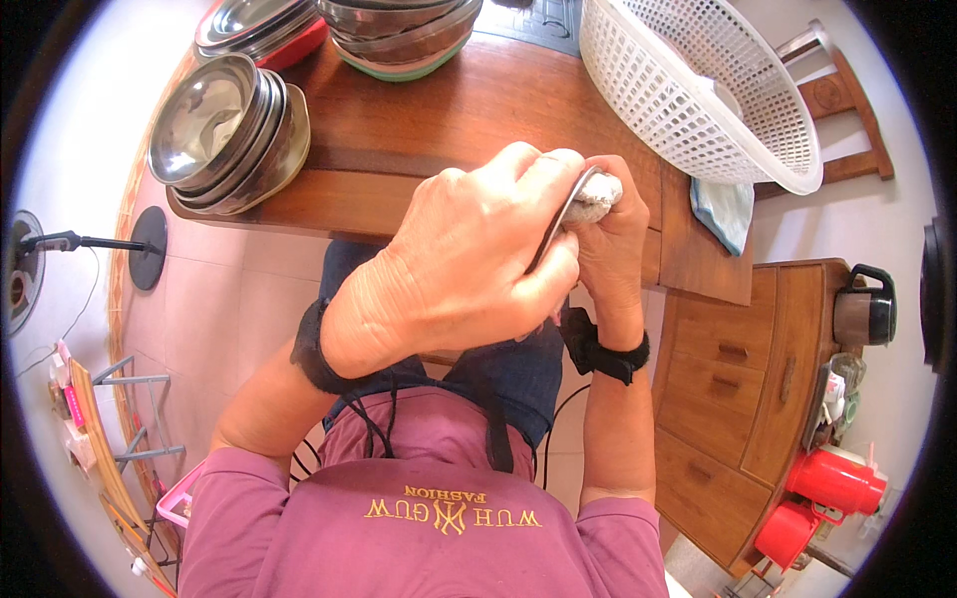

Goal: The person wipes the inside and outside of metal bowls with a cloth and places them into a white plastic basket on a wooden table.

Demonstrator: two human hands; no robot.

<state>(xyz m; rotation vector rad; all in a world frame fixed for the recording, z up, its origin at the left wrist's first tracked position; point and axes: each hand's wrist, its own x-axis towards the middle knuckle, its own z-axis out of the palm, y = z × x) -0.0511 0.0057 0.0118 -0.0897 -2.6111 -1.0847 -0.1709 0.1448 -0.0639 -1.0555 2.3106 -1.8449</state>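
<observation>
My left hand [441, 261] grips a thin, curved piece of dark metal [555, 224], seen almost edge-on. Its shape is mostly hidden behind my fingers, so I cannot tell what it is. On the other side, my right hand [617, 239] holds a crumpled whitish-grey wad [598, 196] against the metal's edge. The wad's material is unclear. Both hands meet above the near edge of the wooden table [419, 142], over my lap. Stacked stainless steel bowls [205, 127] stand at the table's left corner.
More bowls [404, 30] and a metal stack [258, 26] stand farther back. A white plastic basket [695, 90] leans at the right, above a light-blue cloth [724, 213]. A wooden cabinet [718, 404] is at my right, a fan [82, 243] at far left.
</observation>
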